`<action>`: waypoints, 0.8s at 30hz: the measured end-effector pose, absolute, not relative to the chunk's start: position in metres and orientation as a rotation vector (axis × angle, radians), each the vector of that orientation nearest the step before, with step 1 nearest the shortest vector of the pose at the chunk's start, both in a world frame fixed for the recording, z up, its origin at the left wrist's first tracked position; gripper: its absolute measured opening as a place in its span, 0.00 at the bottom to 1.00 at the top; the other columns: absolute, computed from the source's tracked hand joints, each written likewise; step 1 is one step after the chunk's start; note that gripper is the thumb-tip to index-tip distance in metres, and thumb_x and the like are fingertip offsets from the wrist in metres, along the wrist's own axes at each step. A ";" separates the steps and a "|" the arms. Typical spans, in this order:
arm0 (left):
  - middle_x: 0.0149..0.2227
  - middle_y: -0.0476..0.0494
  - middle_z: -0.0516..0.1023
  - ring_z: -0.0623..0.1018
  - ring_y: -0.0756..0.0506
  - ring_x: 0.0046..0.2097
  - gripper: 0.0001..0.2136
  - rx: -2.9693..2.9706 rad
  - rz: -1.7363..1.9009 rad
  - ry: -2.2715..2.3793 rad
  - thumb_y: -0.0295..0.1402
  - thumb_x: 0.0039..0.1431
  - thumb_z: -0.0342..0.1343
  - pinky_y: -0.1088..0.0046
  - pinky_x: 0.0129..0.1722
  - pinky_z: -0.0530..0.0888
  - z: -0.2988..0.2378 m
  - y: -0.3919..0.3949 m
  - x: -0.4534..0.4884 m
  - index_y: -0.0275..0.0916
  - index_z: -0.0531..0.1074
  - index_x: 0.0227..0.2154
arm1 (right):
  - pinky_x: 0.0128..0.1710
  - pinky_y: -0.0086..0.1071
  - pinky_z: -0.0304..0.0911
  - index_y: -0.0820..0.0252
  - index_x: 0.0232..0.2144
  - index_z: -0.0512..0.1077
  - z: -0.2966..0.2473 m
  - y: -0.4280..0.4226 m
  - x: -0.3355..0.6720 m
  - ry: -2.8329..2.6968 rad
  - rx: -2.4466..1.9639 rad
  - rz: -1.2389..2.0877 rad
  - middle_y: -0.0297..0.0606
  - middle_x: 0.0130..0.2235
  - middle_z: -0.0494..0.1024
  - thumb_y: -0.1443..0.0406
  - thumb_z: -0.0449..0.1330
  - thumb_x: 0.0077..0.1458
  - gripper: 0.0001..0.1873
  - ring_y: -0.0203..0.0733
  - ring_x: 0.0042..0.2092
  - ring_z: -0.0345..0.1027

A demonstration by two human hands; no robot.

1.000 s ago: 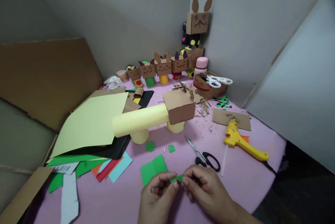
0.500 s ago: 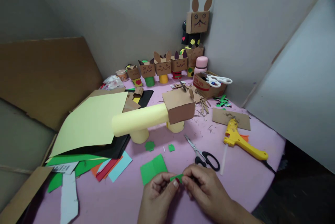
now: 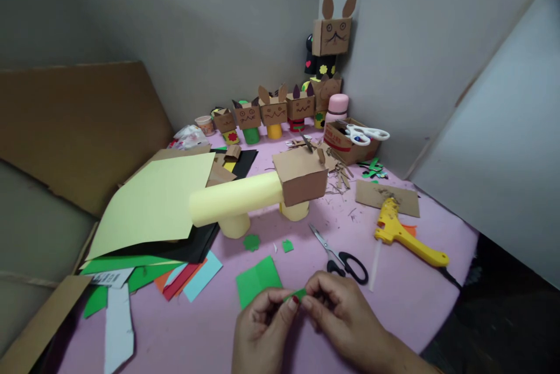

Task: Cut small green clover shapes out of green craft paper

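Note:
A small piece of green paper (image 3: 300, 294) is pinched between my two hands near the front of the table. My left hand (image 3: 265, 324) grips its left end with thumb and fingers, and my right hand (image 3: 339, 315) grips its right end. Just behind my left hand lies a creased green paper sheet (image 3: 259, 280). Farther back are a green flower cutout (image 3: 251, 242) and a small green paper piece (image 3: 287, 245). Black-handled scissors (image 3: 336, 257) rest slightly open beyond my right hand.
Behind the scissors stands a cardboard-headed figure with a yellow paper tube body (image 3: 238, 199). A yellow glue gun (image 3: 406, 234) lies at right by a cardboard piece (image 3: 387, 198). Paper sheets (image 3: 153, 205) are stacked left. Box-headed figures (image 3: 273, 112) and a cardboard box (image 3: 350, 146) stand behind.
Both hands stay on the green paper piece, which shows slightly less between the fingers. The whole view has shifted a little; nothing else has visibly moved.

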State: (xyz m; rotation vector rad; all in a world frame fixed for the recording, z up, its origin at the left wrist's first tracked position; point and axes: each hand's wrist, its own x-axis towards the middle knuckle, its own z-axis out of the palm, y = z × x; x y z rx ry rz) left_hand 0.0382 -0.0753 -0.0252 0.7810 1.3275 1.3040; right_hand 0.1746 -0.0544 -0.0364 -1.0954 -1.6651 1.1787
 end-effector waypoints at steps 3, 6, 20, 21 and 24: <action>0.21 0.49 0.77 0.73 0.48 0.26 0.06 0.849 1.303 1.365 0.35 0.41 0.66 0.78 0.28 0.69 -0.025 -0.075 0.038 0.38 0.78 0.20 | 0.22 0.25 0.54 0.61 0.24 0.65 -0.039 -0.054 0.176 -1.614 -1.100 1.246 0.29 0.19 0.65 0.64 0.55 0.55 0.09 0.33 0.21 0.60; 0.21 0.49 0.78 0.73 0.48 0.27 0.04 0.929 1.272 1.363 0.33 0.43 0.65 0.78 0.29 0.69 -0.024 -0.074 0.037 0.39 0.78 0.20 | 0.23 0.26 0.56 0.61 0.25 0.67 -0.040 -0.054 0.179 -1.607 -1.064 1.302 0.30 0.20 0.66 0.63 0.54 0.57 0.11 0.34 0.22 0.61; 0.19 0.55 0.73 0.70 0.53 0.24 0.11 0.782 1.414 1.281 0.33 0.43 0.67 0.82 0.26 0.66 -0.030 -0.074 0.036 0.39 0.70 0.28 | 0.21 0.25 0.53 0.62 0.24 0.67 -0.033 -0.053 0.178 -1.657 -1.047 1.366 0.29 0.19 0.65 0.63 0.55 0.55 0.10 0.32 0.21 0.59; 0.19 0.55 0.71 0.69 0.53 0.23 0.11 0.782 1.405 1.289 0.34 0.44 0.66 0.82 0.25 0.65 -0.030 -0.074 0.036 0.39 0.71 0.29 | 0.21 0.25 0.53 0.62 0.24 0.66 -0.033 -0.054 0.178 -1.611 -1.042 1.438 0.28 0.19 0.65 0.61 0.56 0.54 0.11 0.32 0.20 0.58; 0.19 0.54 0.71 0.70 0.51 0.24 0.13 0.803 1.373 1.291 0.41 0.51 0.61 0.78 0.26 0.67 -0.031 -0.075 0.035 0.39 0.71 0.36 | 0.19 0.24 0.55 0.62 0.24 0.66 -0.034 -0.054 0.177 -1.449 -1.053 1.580 0.28 0.18 0.64 0.56 0.58 0.52 0.14 0.31 0.19 0.58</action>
